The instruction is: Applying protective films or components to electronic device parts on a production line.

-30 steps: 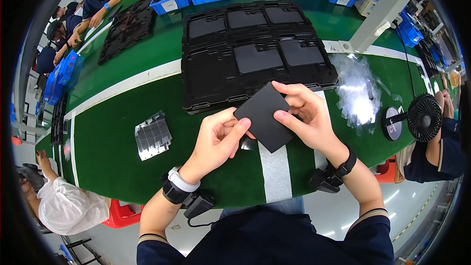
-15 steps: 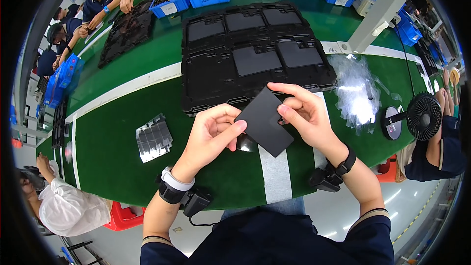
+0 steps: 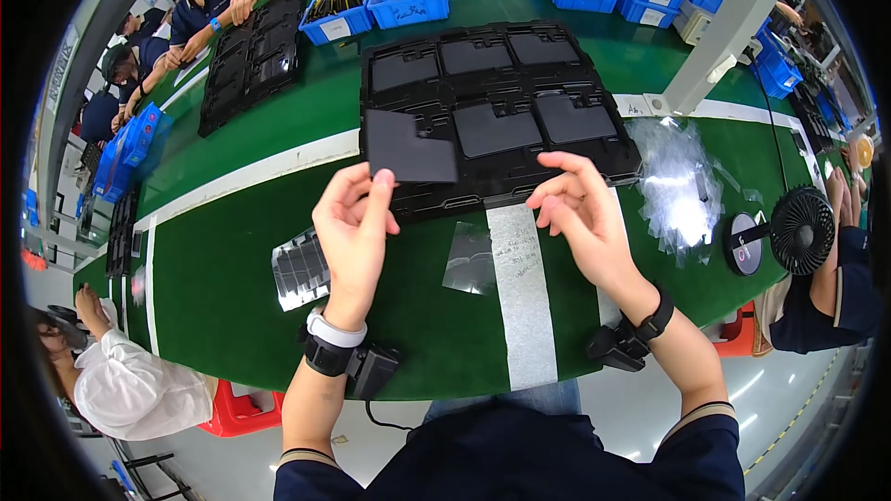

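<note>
My left hand (image 3: 355, 237) pinches a flat black notched plate (image 3: 415, 150) by its near left corner, thumb on top. The plate is over the near left part of a black moulded tray (image 3: 497, 187); whether it touches the tray I cannot tell. Similar plates (image 3: 497, 125) lie in the tray's other pockets. My right hand (image 3: 583, 223) is empty, its fingers apart and curved, near the tray's front edge. A clear film square (image 3: 469, 260) lies on the green table between my hands. Beside my left wrist is a silvery sheet (image 3: 302, 269) marked in rectangles.
Right of the tray are a heap of clear films (image 3: 682, 190) and a small black fan (image 3: 803, 227). A grey post (image 3: 719, 46) rises behind them. Blue bins (image 3: 408, 5) line the far side. At far left, a co-worker's hand (image 3: 243, 5) touches another black tray (image 3: 251, 65).
The black plate has moved from between both hands to over the tray's near left part, carried by my left hand. My right hand has let go of it. The clear film square is now uncovered.
</note>
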A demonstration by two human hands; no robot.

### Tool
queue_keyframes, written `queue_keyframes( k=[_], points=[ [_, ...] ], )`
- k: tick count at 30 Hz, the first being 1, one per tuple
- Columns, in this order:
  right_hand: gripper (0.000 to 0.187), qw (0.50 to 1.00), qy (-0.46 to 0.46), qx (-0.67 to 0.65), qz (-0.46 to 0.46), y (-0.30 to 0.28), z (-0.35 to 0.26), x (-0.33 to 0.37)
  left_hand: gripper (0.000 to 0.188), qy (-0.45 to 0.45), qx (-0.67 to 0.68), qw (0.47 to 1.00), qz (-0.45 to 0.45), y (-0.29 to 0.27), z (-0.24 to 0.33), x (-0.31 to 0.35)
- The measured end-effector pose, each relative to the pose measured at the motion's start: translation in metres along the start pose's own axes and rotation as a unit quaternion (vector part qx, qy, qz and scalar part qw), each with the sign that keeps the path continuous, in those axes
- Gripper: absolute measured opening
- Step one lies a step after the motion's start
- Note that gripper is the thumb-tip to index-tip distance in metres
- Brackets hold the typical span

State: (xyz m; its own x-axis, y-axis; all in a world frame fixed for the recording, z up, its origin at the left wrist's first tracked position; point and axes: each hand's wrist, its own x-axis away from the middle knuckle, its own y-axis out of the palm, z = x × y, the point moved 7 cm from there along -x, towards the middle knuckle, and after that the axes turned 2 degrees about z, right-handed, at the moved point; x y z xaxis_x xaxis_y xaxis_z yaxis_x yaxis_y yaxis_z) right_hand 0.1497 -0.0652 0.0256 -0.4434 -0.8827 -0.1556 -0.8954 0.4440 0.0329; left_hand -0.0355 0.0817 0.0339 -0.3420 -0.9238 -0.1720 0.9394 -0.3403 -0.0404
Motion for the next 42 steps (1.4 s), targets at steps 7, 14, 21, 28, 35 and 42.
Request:
queue_keyframes(
  k=[7,14,21,28,35,42],
  points=[
    [0.035,0.991,-0.015,0.120,-0.055,0.011,-0.003,0.003,0.044,0.157,-0.338,0.926,0.056,-0.011,0.011,-0.005],
    [0.022,0.986,-0.082,0.140,-0.044,0.012,-0.003,0.005,0.040,0.092,-0.255,0.962,0.015,0.001,0.012,0.001],
    [0.017,0.981,-0.105,0.157,-0.049,0.015,-0.005,0.006,0.028,0.058,-0.251,0.894,-0.368,0.054,-0.006,0.038],
    [0.015,0.974,-0.080,0.197,-0.080,0.019,-0.002,0.005,0.033,0.104,-0.315,0.872,-0.360,0.056,-0.007,0.038],
    [0.018,0.968,-0.040,0.230,-0.091,0.019,0.002,0.005,0.029,0.090,-0.308,0.888,-0.329,0.056,0.000,0.037],
    [0.038,0.971,-0.047,0.199,-0.123,0.025,-0.001,0.007,0.021,0.098,-0.246,0.915,-0.305,0.058,0.004,0.039]
  ],
)
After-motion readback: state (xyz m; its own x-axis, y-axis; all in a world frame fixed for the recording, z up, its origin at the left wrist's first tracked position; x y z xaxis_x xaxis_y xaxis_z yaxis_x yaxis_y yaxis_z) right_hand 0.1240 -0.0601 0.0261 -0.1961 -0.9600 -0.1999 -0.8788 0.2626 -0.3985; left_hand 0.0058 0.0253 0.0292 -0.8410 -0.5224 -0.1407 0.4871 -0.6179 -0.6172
